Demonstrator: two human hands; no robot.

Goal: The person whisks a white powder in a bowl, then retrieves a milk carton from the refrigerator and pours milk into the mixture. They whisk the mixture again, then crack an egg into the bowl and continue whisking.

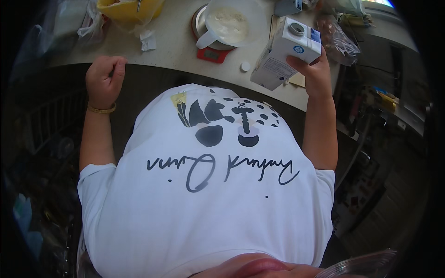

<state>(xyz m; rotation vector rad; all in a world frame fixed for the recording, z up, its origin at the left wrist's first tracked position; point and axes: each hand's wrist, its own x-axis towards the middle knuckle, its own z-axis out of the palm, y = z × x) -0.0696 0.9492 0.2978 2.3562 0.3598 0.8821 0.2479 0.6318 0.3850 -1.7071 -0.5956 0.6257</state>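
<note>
My right hand (314,71) grips a white carton (278,55) with a round, uncapped spout, held tilted above the right part of the counter. A small white cap (245,66) lies on the counter to the left of the carton. Near the counter's front edge, my left hand (106,78) is curled closed with nothing visible in it. Between the hands, farther back, a translucent plastic jug (255,17) with a handle holds a white liquid and pale powder. It rests on a red kitchen scale (211,55) with a round metal platform.
A yellow bowl (120,10) covered partly by a clear bag stands at the back left, with a crumpled white paper (148,40) beside it. At the right lie a clear plastic bag (339,43) and a grey box (288,7). The counter edge (167,69) curves before me.
</note>
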